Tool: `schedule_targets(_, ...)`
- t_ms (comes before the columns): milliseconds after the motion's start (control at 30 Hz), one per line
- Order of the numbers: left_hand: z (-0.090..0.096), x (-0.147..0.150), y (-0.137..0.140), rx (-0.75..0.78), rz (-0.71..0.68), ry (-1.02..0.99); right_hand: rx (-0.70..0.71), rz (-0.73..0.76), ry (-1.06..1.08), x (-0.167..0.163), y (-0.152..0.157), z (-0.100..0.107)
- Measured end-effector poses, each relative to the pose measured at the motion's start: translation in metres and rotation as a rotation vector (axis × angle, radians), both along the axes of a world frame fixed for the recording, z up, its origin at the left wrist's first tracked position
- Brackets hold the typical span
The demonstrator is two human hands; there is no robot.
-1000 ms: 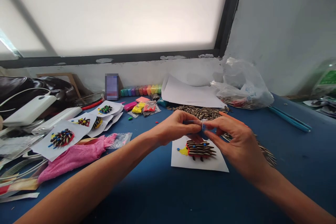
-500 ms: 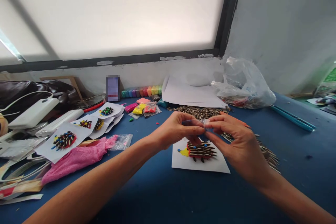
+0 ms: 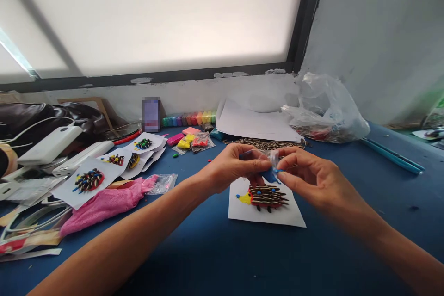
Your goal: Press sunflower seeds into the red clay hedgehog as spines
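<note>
My left hand (image 3: 243, 165) is closed on a small clear bag of blue modelling clay (image 3: 269, 175), held above the paper. At the bag's mouth, the thumb and fingertips of my right hand (image 3: 310, 171) pinch a bit of blue clay (image 3: 277, 171). Below both hands lies a white paper sheet (image 3: 243, 212) bearing a hedgehog (image 3: 267, 196) made of sunflower seeds and clay. It has a yellow face, a blue nose, red edging and a few blue dots on its back. My fingers cover part of the sheet's top edge.
Sunflower seeds (image 3: 267, 143) are heaped behind my hands, before stacked white paper (image 3: 253, 122). Finished hedgehog cards (image 3: 114, 173), a pink cloth (image 3: 107, 208) and power strips (image 3: 50, 145) crowd the left. Blue tweezers (image 3: 391, 156) and a plastic bag (image 3: 333, 111) lie right.
My right fingers have drawn slightly away from the left hand, and blue clay now shows between them at the bag's mouth. The view has shifted slightly.
</note>
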State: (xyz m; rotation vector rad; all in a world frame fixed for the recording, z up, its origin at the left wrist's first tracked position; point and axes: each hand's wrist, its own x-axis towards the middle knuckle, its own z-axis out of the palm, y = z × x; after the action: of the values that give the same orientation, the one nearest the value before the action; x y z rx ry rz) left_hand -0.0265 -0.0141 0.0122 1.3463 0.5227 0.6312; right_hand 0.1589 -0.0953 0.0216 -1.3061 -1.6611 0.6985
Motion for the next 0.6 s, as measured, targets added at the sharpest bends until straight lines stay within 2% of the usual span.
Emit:
schedule_targets(133,-0.008,-0.012,0.022,-0.082,0.062,-0.030,-0.066,0.007,0.176,0.004,0.003,0.000)
schedule_targets(300,-0.031,-0.024,0.047,-0.160,0.195,0.001,-0.128,0.019,0.285,0.003,0.006,-0.004)
schedule_targets(467,-0.047,-0.024,0.051,-0.137,0.185,0.036,-0.168,0.002,0.367,0.001,0.008,-0.005)
schedule_targets(600,-0.050,-0.020,0.046,-0.081,0.161,0.058,-0.169,0.003,0.282,-0.002,0.010,0.000)
